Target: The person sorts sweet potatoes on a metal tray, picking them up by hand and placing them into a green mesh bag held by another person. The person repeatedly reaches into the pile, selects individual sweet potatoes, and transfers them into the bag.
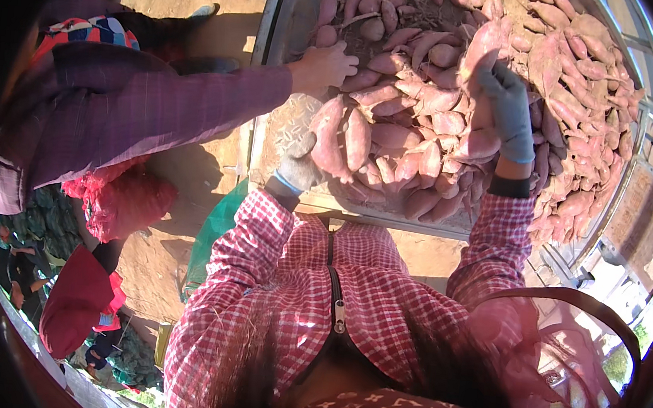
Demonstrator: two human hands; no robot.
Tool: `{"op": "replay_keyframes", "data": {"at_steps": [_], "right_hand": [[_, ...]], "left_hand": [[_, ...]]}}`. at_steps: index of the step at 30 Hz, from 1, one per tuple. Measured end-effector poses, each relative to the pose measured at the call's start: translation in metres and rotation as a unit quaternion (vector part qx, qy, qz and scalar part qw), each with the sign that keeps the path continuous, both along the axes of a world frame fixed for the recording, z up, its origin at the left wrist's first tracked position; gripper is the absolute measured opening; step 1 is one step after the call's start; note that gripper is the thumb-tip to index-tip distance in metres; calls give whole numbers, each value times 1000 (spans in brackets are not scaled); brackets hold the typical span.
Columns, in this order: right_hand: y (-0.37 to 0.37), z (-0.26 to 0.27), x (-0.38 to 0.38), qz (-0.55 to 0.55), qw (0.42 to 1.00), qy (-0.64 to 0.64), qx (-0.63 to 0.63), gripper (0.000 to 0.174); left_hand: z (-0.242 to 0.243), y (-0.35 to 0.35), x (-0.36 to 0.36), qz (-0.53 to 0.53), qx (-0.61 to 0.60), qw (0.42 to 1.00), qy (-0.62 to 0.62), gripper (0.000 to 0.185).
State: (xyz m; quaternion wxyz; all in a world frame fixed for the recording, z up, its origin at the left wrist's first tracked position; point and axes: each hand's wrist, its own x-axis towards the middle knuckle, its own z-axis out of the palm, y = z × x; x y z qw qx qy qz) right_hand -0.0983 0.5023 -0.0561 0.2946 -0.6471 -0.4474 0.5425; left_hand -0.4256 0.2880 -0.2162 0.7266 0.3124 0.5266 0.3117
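My left hand (299,164), in a grey glove, grips a sweet potato (326,137) at the near left edge of a metal truck bed (290,122). Another sweet potato (357,141) lies right beside that one. Farther out, my right hand (508,106), gloved in grey too, is closed around a long, large sweet potato (482,51) held over the heap. Loose sweet potatoes (402,135) with dusty pink skins lie piled between and beyond my hands. The palm sides of both gloves are hidden.
From the left, a co-worker's bare hand (328,67) reaches over the bed close to my left hand. Filled red mesh bags (129,198) stand on the ground, and green netting (218,238) hangs by my left arm. Metal rails (652,104) border the far right.
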Motion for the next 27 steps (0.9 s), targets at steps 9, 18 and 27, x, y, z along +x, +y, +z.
{"op": "replay_keyframes", "data": {"at_steps": [9,18,27], "right_hand": [[-147,-19,-105,186,965,-160,97,30],[-172,-28,-98,138,989,43,37,48],[-172,-29,-92,133,986,99,19,41]], "left_hand": [[40,64,28,147,-127,860,-472,76],[50,56,26,-58,65,986,-140,60],[81,62,24,87,-22,916,-392,80]]}}
